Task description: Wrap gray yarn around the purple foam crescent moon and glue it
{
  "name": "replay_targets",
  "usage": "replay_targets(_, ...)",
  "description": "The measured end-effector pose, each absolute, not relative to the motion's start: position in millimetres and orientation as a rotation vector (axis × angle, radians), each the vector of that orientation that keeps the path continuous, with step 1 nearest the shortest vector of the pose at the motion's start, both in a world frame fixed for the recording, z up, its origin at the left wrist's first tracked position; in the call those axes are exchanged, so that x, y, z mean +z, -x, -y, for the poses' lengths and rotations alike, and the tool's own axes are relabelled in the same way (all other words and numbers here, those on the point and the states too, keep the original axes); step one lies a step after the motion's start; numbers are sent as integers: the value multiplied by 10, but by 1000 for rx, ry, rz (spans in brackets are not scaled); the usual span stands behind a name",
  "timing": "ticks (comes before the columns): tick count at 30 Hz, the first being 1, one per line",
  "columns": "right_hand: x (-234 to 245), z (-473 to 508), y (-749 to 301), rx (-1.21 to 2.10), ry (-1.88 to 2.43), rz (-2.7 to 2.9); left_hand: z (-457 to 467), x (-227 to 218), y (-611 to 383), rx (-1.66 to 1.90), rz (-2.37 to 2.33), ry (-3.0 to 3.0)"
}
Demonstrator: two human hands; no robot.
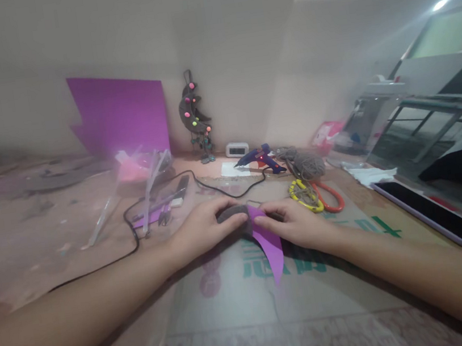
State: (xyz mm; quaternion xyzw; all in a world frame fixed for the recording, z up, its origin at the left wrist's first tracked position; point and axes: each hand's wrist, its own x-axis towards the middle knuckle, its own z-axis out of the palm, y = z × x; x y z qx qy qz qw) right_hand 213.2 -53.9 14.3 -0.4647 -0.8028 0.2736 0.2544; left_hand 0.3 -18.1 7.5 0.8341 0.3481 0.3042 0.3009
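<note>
My left hand (210, 223) is closed round a dark grey piece (233, 214), its thumb lying along the near side. The piece looks like the dark grey moon ornament (191, 112) against the wall, but most of it is hidden by my fingers. A purple curved strip (271, 247), of paper or thin foam, is pinched between the thumb and fingers of my right hand (293, 222). One end of the strip touches the grey piece; the other tapers to a point hanging toward me. Both hands are close together above the printed mat.
A blue glue gun (266, 159) rests behind my hands, its black cord (131, 233) running left. Grey yarn (308, 165), scissors with orange and yellow handles (333, 196) and a phone (434, 213) lie right. A purple sheet (128, 113) leans behind; clear glue sticks (148, 196) lie left.
</note>
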Motion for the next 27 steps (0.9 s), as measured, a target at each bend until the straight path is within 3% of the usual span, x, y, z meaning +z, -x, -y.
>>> replay_targets(27, 100, 562, -2092, 531, 1290, 2189, 216, 60, 2, 803, -847, -2239)
